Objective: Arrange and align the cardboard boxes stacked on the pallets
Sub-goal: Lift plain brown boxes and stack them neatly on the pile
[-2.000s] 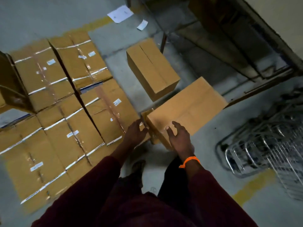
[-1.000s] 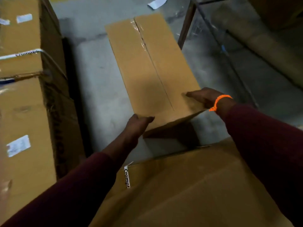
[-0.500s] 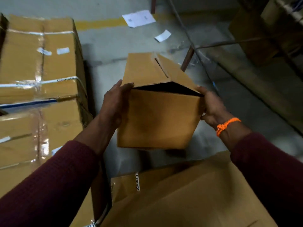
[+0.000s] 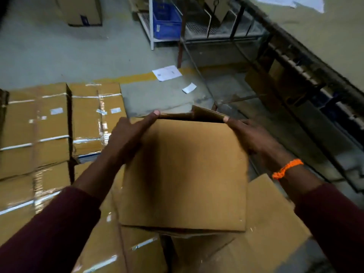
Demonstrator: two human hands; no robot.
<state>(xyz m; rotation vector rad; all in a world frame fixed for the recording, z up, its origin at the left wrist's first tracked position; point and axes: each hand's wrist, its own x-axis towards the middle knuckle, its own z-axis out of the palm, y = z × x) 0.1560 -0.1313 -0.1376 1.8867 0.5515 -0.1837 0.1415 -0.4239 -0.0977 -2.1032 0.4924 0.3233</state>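
– Raised since half a second ago: the cardboard box (image 4: 183, 174) is now nearer my camera, its near face filling mid-view. Left hand (image 4: 128, 138) grips its upper left corner, right hand (image 4: 254, 138) its upper right. Thumbs lie at the top edge; the fingers go round the sides, mostly hidden.
– Contents?
– Cannot tell. Its far flaps stand slightly lifted, but the inside is hidden from me. One orange wristband (image 4: 286, 168) is on the right wrist.
– Where is the box?
– Held over one plain box (image 4: 273, 213), which it partly covers; whether they touch I cannot tell. Taped boxes (image 4: 39, 125) lie just to the left. I count at least four taped tops, cut off by the left edge.
– Beyond?
– Two papers (image 4: 167, 72) lie on the floor near a yellow line (image 4: 137, 77). One blue crate (image 4: 167, 18) sits in a rack, contents unreadable. One more carton (image 4: 82, 10) is cut off at the top.
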